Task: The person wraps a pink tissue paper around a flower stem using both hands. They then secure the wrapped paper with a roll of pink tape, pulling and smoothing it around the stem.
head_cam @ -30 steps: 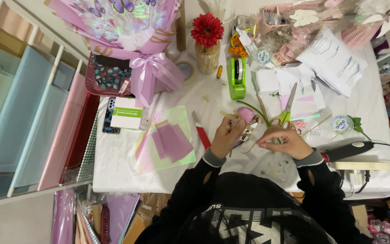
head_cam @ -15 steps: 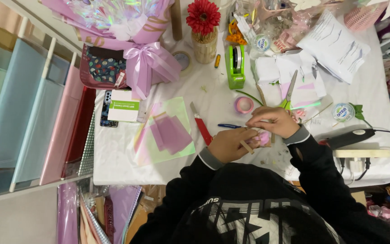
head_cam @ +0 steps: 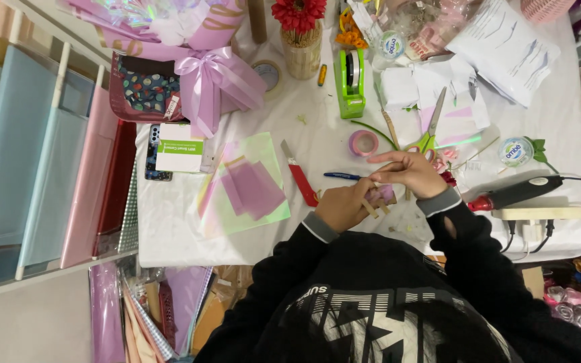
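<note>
Since a moment ago our hands have dropped from mid-table to the near edge, and the pink flower has come with them. Our left hand (head_cam: 344, 205) and right hand (head_cam: 408, 171) are together, both pinching the small pink flower (head_cam: 384, 195) and its wooden stick (head_cam: 370, 208) between the fingertips; the flower sits just above the table (head_cam: 189, 228) edge, close to our chest. To do this well, we judge the left should pin the stick steady while the right works the petals in small turns, keeping the wrap tight at the base.

Just behind the hands lie a blue pen (head_cam: 341, 176) and a red knife (head_cam: 300, 183). Further up are a pink tape roll (head_cam: 363, 142), green-handled scissors (head_cam: 429, 131) and a green tape dispenser (head_cam: 350, 84). To our right a glue gun (head_cam: 519, 193) rests on a power strip (head_cam: 539, 213). To our left lie iridescent sheets (head_cam: 247, 185), a phone (head_cam: 153, 153), a bouquet (head_cam: 196, 40) with a pink bow, and a red gerbera (head_cam: 298, 12) in a holder.
</note>
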